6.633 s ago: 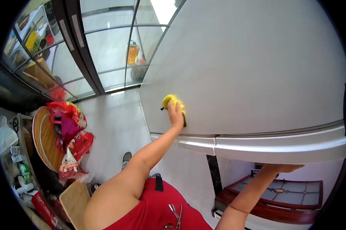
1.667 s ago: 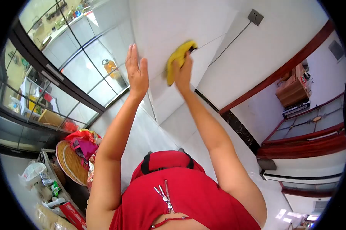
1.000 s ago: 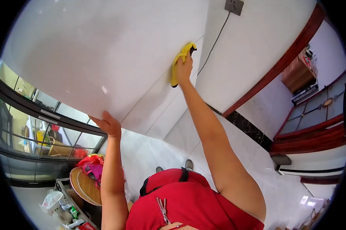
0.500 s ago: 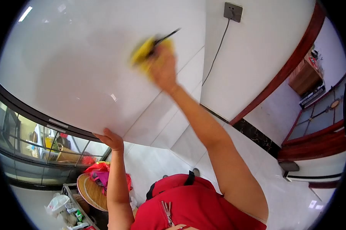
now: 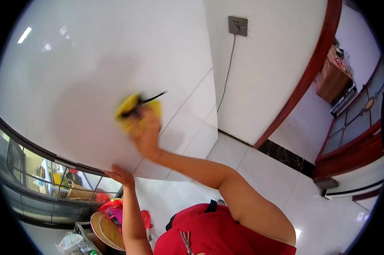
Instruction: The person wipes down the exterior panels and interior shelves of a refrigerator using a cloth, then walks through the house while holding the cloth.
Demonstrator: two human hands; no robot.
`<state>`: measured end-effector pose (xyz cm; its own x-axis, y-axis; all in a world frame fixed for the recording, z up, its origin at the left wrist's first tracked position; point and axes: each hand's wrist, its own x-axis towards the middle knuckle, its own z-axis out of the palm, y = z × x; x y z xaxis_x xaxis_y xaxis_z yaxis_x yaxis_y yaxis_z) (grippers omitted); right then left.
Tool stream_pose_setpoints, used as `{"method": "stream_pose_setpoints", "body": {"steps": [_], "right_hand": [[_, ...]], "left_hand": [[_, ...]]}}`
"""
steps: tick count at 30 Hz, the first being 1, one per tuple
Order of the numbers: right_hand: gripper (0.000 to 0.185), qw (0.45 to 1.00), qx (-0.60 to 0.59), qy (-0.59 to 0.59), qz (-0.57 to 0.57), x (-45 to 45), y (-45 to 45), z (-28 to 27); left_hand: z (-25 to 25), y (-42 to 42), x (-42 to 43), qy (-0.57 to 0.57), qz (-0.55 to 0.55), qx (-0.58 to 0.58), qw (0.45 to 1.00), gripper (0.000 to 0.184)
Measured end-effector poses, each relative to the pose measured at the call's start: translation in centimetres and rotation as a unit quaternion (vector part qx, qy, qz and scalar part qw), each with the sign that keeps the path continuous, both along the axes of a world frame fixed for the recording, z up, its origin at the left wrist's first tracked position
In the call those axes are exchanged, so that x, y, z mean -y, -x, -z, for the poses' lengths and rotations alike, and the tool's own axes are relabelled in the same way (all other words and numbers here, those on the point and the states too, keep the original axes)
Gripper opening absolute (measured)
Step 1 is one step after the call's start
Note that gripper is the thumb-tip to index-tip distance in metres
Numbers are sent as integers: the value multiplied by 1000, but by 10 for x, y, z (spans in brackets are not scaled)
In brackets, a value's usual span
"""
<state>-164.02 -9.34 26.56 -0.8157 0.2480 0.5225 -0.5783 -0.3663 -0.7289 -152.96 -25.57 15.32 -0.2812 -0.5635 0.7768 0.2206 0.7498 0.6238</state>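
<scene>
A large glossy white door panel (image 5: 85, 72) with a dark edge fills the upper left. My right hand (image 5: 146, 134) is closed on a yellow cloth (image 5: 130, 102) against the panel's face. A black strap-like strip sticks out from the cloth to the upper right. Motion blurs the cloth and fingers somewhat. Lower down, my left hand (image 5: 122, 175) grips the panel's dark bottom-left edge, its thumb on the white face and its other fingers mostly hidden.
A socket (image 5: 238, 26) with a plugged-in grey cord is on the wall at right. Beyond it stands a dark red door frame (image 5: 300, 76). At lower left are a woven straw hat (image 5: 107, 231), red and purple bags (image 5: 115, 210) and a gridded window (image 5: 51, 178).
My right hand has moved the yellow cloth down and to the left across the panel. My left hand keeps its place on the edge. The head view has shifted slightly.
</scene>
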Motion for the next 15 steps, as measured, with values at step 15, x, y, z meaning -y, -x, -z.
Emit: {"method": "stream_pose_setpoints", "body": {"steps": [15], "right_hand": [[53, 908, 45, -199, 365, -154, 281, 0]], "left_hand": [[-14, -6, -5, 11, -17, 5, 1000, 65]]}}
